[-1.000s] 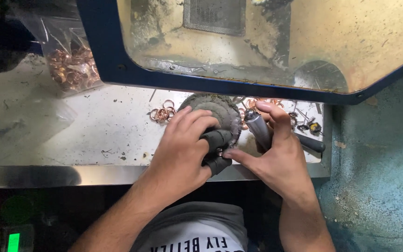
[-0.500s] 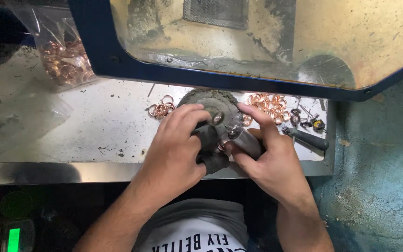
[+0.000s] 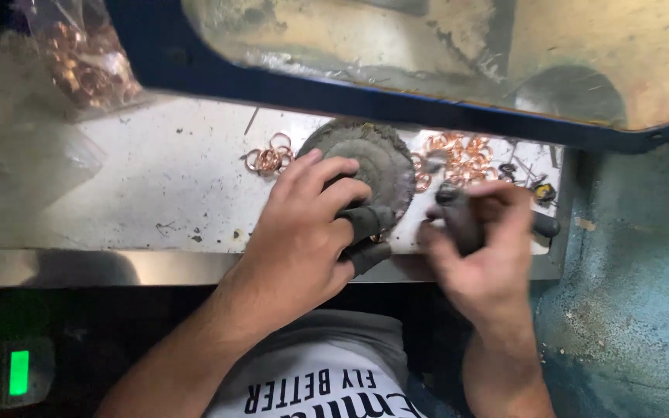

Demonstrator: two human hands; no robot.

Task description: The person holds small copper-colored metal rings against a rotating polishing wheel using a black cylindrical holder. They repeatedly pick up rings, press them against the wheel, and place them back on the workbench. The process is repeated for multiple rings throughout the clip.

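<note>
Left hand (image 3: 303,232) presses grey buffing wheel (image 3: 373,162); blurred right hand (image 3: 478,248) apparently grips dark tool (image 3: 458,220).

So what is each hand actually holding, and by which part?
The right hand grips a dark cylindrical piece around its middle. The left hand rests on the grey buffing wheel; whether its dark-covered fingertips pinch anything cannot be told.

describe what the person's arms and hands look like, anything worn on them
Both forearms are bare, with no sleeves, watch or bracelets in view. The left hand wears dark grey finger covers on the thumb and a fingertip; the rest is uncovered. The right hand is motion-blurred, so any covering there cannot be told.
</note>
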